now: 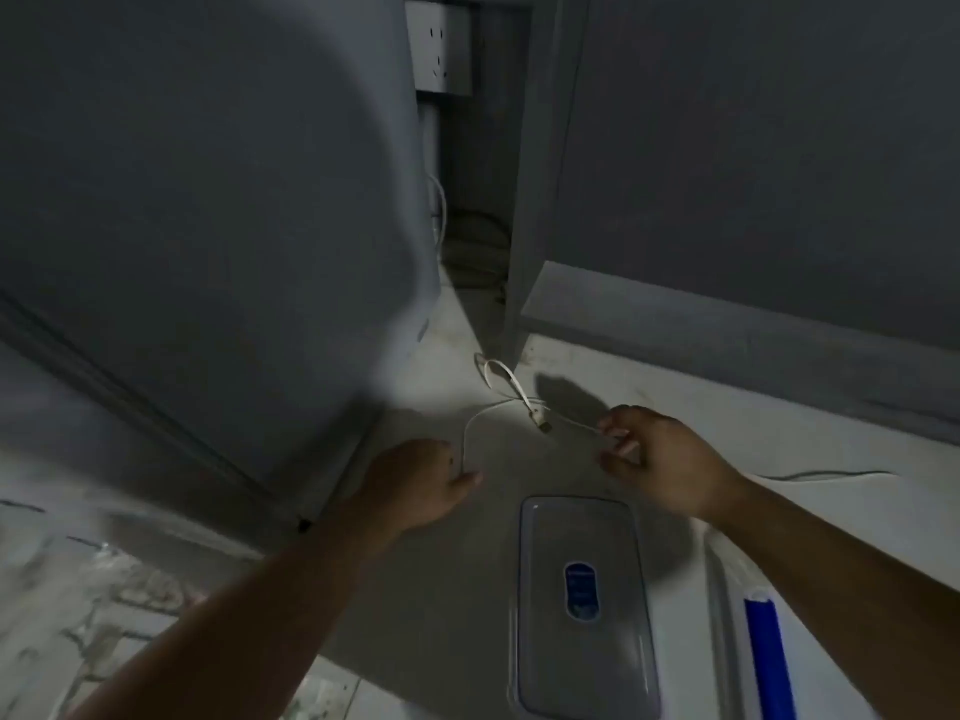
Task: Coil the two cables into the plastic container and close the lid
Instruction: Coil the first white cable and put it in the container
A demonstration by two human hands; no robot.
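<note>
The right hand [660, 459] pinches one end of the white cable [470, 433] in closed fingers; the left hand [421, 480] curls shut further along it. The plastic container [582, 605] lies near, on the floor – short, even loops would fit best

Pale floor [447, 589] under my arms, clear plastic container [584, 610] lying on it, white cable [506, 387] beyond the container, blue-edged lid [763, 657] right of it.
</note>
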